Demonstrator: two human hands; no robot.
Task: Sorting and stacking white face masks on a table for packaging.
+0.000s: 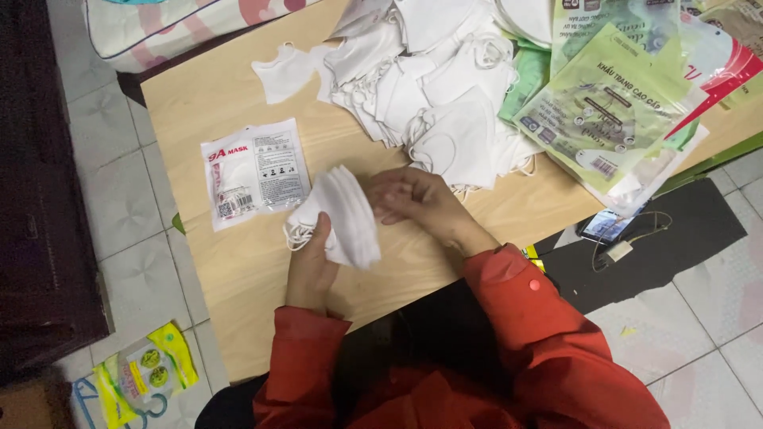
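Note:
My left hand [311, 266] grips a small stack of folded white face masks [343, 213] over the low wooden table [238, 270], thumb up along the stack's left side. Ear loops dangle from the stack near my thumb. My right hand [413, 200] rests against the right side of the same stack, fingers curled toward it. A sealed clear packet with a mask inside [254, 173] lies flat just left of the stack. A loose heap of white masks [429, 87] covers the table beyond my hands. Both arms wear red sleeves.
Green printed packaging bags [608, 103] are piled at the table's right end. A single mask [284, 71] lies apart at the far left. A phone with a cable [606, 226] and a dark mat lie on the tiled floor at right; yellow packets [147, 369] at lower left.

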